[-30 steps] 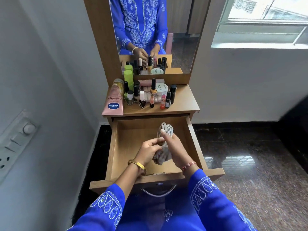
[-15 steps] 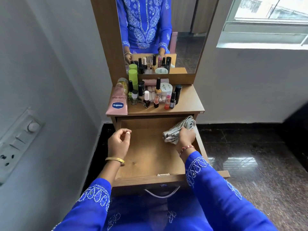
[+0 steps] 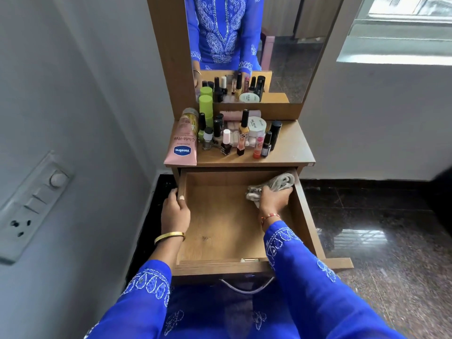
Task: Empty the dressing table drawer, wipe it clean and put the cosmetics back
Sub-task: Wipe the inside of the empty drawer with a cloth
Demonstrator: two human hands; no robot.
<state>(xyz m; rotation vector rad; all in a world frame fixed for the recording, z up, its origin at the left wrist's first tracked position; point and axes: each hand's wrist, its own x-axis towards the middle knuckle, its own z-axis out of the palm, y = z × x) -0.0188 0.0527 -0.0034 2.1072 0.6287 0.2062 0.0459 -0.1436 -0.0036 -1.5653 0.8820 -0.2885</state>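
Observation:
The wooden drawer (image 3: 220, 231) of the dressing table is pulled out and holds nothing but a grey-white cloth (image 3: 276, 184). My right hand (image 3: 274, 200) presses that bunched cloth into the drawer's back right corner. The left hand (image 3: 175, 211) grips the drawer's left wall, thumb over the rim. Several cosmetics stand on the tabletop (image 3: 291, 148) above: a pink Vaseline tube (image 3: 182, 145), a green bottle (image 3: 206, 106), nail polish bottles (image 3: 226, 144), a white jar (image 3: 256, 124) and a black tube (image 3: 275, 133).
A mirror (image 3: 281, 45) rises behind the tabletop. A grey wall with a switch and socket panel (image 3: 29, 206) runs close on the left. Dark polished floor (image 3: 379, 241) lies to the right, below a window (image 3: 403, 33). The drawer's metal handle (image 3: 244, 287) faces me.
My right hand has pushed the cloth down into the drawer's back right corner. My left hand has moved onto the drawer's left wall and closed on it.

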